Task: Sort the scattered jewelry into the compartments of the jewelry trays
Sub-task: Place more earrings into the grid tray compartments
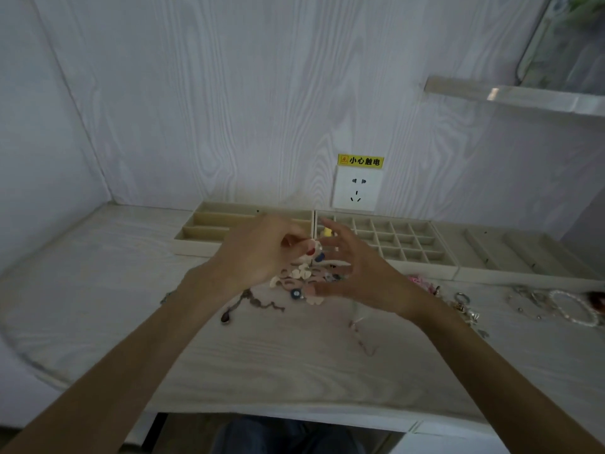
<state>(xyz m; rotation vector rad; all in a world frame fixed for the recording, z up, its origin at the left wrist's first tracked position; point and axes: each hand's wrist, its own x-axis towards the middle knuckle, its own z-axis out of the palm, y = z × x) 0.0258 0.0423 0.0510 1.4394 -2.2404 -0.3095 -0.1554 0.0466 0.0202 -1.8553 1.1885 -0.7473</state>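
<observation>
Three beige jewelry trays stand along the wall: a long-slot tray (209, 224), a grid tray (409, 244) and a ring-roll tray (523, 253). A small yellow piece (327, 232) lies in the grid tray's near-left cells. My left hand (258, 253) is raised over the table's middle, its fingers curled and pinching a small pale piece with red and blue parts (312, 252). My right hand (357, 270) hovers beside it, fingers spread and holding nothing. Under both hands lies a heap of pink and white pieces (301, 276).
A dark chain (258, 303) lies left of the heap. A thin chain (360, 332) lies in front. Pink pieces (422, 283), keyrings (461, 303), a bead bracelet (573, 309) and small silver bits (527, 299) spread to the right. A wall socket (357, 188) sits behind the trays.
</observation>
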